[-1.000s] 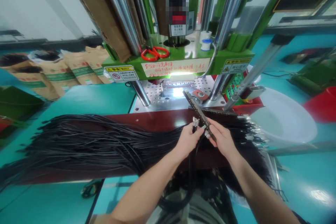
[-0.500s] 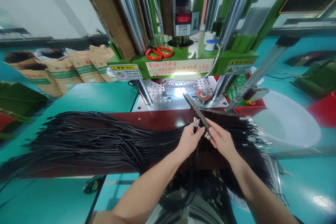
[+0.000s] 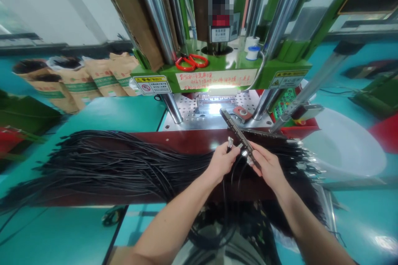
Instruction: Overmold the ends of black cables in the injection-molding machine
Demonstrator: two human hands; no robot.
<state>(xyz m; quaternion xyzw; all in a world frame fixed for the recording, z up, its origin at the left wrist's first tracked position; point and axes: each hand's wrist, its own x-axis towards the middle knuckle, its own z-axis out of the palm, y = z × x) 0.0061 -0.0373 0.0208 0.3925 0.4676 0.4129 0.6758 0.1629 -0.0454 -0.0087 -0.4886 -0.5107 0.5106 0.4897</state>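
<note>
My left hand [image 3: 222, 160] is closed on black cables with silver connector ends [image 3: 230, 141], just left of a long metal bar [image 3: 238, 132]. The lower end of that bar is gripped by my right hand [image 3: 265, 163]. The bar slants up and left, its far tip over the edge of the steel press plate [image 3: 199, 123]. Silver connectors [image 3: 245, 154] sit at the bar's lower part, between my hands, with thin cables hanging down. A second metal strip [image 3: 264, 133] lies behind my right hand.
Bundled black cables [image 3: 118, 165] cover the dark red board [image 3: 174, 143]. Beyond it stands a green press [image 3: 261, 76] with red scissors [image 3: 192, 62] on it. A white tub [image 3: 363, 145] is at right, paper sacks [image 3: 102, 76] at left.
My hands have moved slightly apart. The left one has drawn away from the bar, and the connectors and hanging cables between them show more. The whole view has shifted a little.
</note>
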